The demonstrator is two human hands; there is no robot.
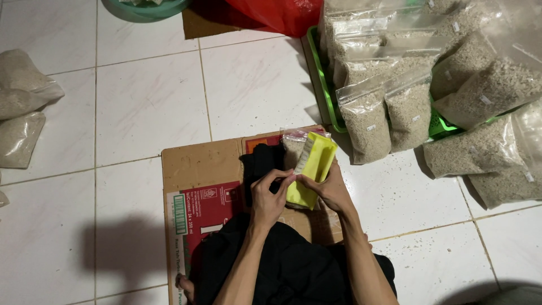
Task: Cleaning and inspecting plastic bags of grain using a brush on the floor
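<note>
Lap: my legs in black cloth (pixel 293 271) are filling the bottom centre of the frame, nearest the camera, with my bare forearms reaching up from there.
Left hand (pixel 267 199): I am pinching the edge of the yellow packet with thumb and forefinger, so this grip is pressed together on it.
Right hand (pixel 333 191): I am cupping the same packet from the right side, fingers closing around its lower half, grip pressed onto it.
Yellow packet (pixel 312 168): it is standing tilted just above my hands at the frame's centre, its top leaning toward the upper right, and a small clear bag of grain (pixel 293 148) is lying against its left side.
Cardboard sheet (pixel 195 186): it is lying flat on the floor under my hands, brown with a red printed panel at lower left.
Filled bags (pixel 389 113): clear zip bags of pale grain are leaning in a heap at the upper right, some resting in a green tray (pixel 322 79).
Other bags (pixel 22 96): more grain bags are lying at the left edge, well apart from my hands.
Floor (pixel 147 107): white tiles are showing all around.
Red plastic bag (pixel 276 14): it is sitting at the top centre.
</note>
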